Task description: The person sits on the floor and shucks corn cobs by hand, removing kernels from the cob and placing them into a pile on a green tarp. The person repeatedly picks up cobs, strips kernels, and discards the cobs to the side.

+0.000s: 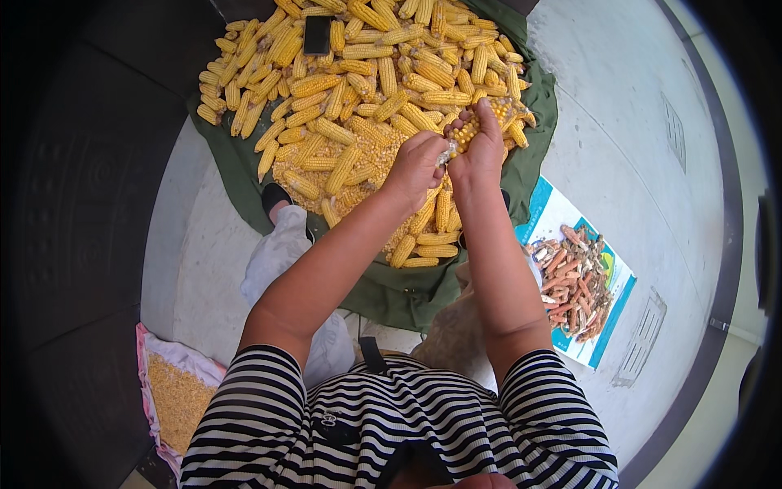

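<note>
- Holding one cob [466,134] aslant between both hands, above the right side of the green cloth [415,303], toward its right edge.
- Closed around the cob's pale near end with the left hand [419,163]; wrapped about its length with the right hand [479,147], thumb stretched along it.
- Gripped from both sides, presumably to steady one end against force put on the other.
- Held low over the heap [375,51], perhaps so that anything loose drops onto the cloth, not the floor [586,106].
- Piled from the cloth's far side past its middle: whole yellow cobs, likely for easy reach.
- Spread among them, near the cloth's middle: loose kernels [376,155].
- Laid on the heap, toward the cloth's far edge: a phone [317,36].
- Gathered on a printed sheet [554,208], beyond the cloth's right edge: bare cobs [578,285], apparently to separate them from full ones.
- Contained in a pink-edged wrap [194,359], off the cloth's near left: yellow bits [175,399], too small to identify.
</note>
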Action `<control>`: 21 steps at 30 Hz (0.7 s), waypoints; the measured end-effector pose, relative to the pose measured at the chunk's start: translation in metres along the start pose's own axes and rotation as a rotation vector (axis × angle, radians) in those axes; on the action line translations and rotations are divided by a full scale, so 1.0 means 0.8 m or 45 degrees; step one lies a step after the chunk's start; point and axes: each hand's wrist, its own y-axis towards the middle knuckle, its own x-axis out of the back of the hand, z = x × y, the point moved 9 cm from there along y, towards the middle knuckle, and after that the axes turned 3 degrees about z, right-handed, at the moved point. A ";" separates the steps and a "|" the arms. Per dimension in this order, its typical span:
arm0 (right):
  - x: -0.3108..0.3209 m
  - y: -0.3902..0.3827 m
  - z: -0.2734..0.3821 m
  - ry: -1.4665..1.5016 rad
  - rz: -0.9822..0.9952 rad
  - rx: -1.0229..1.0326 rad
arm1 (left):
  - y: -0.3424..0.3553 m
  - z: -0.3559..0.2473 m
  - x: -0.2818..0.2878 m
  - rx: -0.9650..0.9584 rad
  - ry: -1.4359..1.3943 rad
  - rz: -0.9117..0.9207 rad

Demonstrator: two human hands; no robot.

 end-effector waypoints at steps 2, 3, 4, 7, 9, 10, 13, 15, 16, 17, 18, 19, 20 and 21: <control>0.002 0.002 0.000 -0.018 -0.016 -0.005 | 0.007 0.007 0.005 0.007 -0.048 0.018; 0.002 0.000 0.001 -0.041 -0.020 0.010 | 0.011 0.012 0.007 0.038 -0.089 0.022; 0.002 -0.002 0.002 -0.064 -0.024 0.025 | 0.015 0.017 0.009 0.069 -0.131 0.026; -0.004 -0.007 0.008 -0.131 -0.018 0.081 | 0.021 0.025 0.015 0.079 -0.159 -0.011; -0.008 -0.007 0.012 -0.143 0.025 0.128 | 0.026 0.029 0.022 0.065 -0.146 -0.084; -0.010 -0.008 0.014 -0.150 0.047 0.152 | 0.030 0.031 0.027 0.062 -0.139 -0.138; -0.015 -0.007 0.024 -0.260 0.098 0.219 | 0.035 0.037 0.032 0.081 -0.220 -0.182; -0.015 -0.011 0.030 -0.354 0.048 0.273 | 0.034 0.036 0.027 0.045 -0.182 -0.138; -0.014 -0.013 0.034 -0.402 0.023 0.299 | 0.030 0.034 0.020 -0.002 -0.101 -0.099; -0.012 -0.012 0.035 -0.410 0.008 0.298 | 0.028 0.032 0.014 -0.048 -0.020 -0.060; -0.009 -0.011 0.036 -0.419 -0.008 0.297 | 0.028 0.036 0.014 -0.047 -0.020 -0.071; -0.006 -0.009 0.037 -0.429 -0.024 0.296 | 0.027 0.040 0.015 -0.046 -0.019 -0.083; -0.001 -0.008 0.037 -0.417 -0.040 0.292 | 0.028 0.044 0.016 -0.045 -0.019 -0.096; 0.002 -0.005 0.035 -0.401 -0.052 0.288 | 0.029 0.045 0.016 -0.059 -0.011 -0.104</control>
